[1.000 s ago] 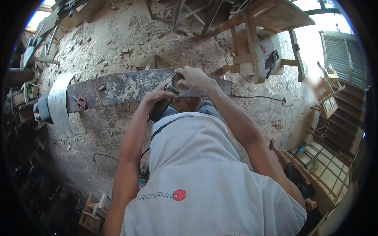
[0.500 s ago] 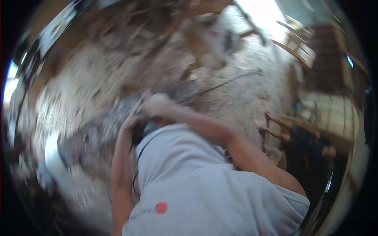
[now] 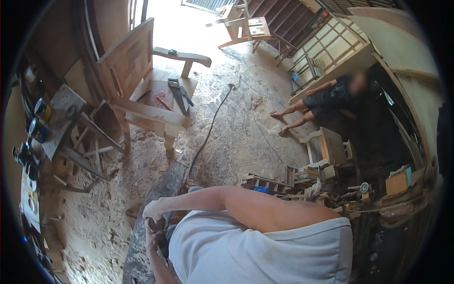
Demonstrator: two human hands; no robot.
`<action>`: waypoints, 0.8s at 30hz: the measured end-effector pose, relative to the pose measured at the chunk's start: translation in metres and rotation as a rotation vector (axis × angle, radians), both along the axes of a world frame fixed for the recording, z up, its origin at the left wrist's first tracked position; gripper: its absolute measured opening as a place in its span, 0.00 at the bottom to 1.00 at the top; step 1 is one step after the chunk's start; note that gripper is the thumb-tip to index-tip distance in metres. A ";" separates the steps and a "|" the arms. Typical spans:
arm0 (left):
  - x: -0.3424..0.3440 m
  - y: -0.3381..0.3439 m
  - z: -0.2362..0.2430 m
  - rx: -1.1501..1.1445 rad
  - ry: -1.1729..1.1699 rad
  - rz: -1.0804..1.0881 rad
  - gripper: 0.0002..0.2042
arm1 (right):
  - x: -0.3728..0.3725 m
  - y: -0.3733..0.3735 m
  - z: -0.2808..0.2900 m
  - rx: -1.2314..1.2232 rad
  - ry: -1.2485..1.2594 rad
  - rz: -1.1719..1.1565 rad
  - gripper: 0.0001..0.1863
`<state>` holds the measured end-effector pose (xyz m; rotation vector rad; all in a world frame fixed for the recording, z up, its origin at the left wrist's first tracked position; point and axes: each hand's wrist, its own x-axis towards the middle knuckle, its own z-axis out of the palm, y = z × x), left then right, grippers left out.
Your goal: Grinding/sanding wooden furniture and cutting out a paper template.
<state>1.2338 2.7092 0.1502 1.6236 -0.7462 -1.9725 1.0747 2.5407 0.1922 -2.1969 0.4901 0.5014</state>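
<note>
Near the lower middle, a dark power tool (image 3: 161, 233) sits over a long, paint-spattered board (image 3: 135, 262). My right hand (image 3: 154, 208) is closed on the top of the tool, dusty and bent at the knuckles. Below it, my left hand (image 3: 152, 238) grips the tool's side, partly hidden by the tool and my right hand. A black cord (image 3: 207, 134) runs from near the board across the dusty floor.
A wooden armchair (image 3: 152, 113) holds a handsaw (image 3: 178, 96). At left stands a side table (image 3: 65, 124) with cans. A co-worker (image 3: 333, 97) reclines at right, near a small wooden chair (image 3: 330, 146) and stacked scraps (image 3: 265, 183). Another chair (image 3: 257, 27) is at the back.
My view has swung sharply right and up, bringing the doorway and co-worker further into the picture. The board now runs up and down the frame. Both hands remain on the tool.
</note>
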 end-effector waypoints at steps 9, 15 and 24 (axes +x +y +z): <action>-0.023 -0.001 0.023 -0.312 -0.073 0.116 0.43 | -0.034 0.013 0.006 0.627 0.066 -0.682 0.30; -0.035 -0.013 0.058 -0.249 -0.384 -0.157 0.46 | -0.030 0.013 0.047 -0.007 -0.045 -0.003 0.22; -0.005 -0.006 0.034 -0.234 -0.522 -0.085 0.41 | -0.054 0.013 -0.041 0.152 -0.383 -0.898 0.19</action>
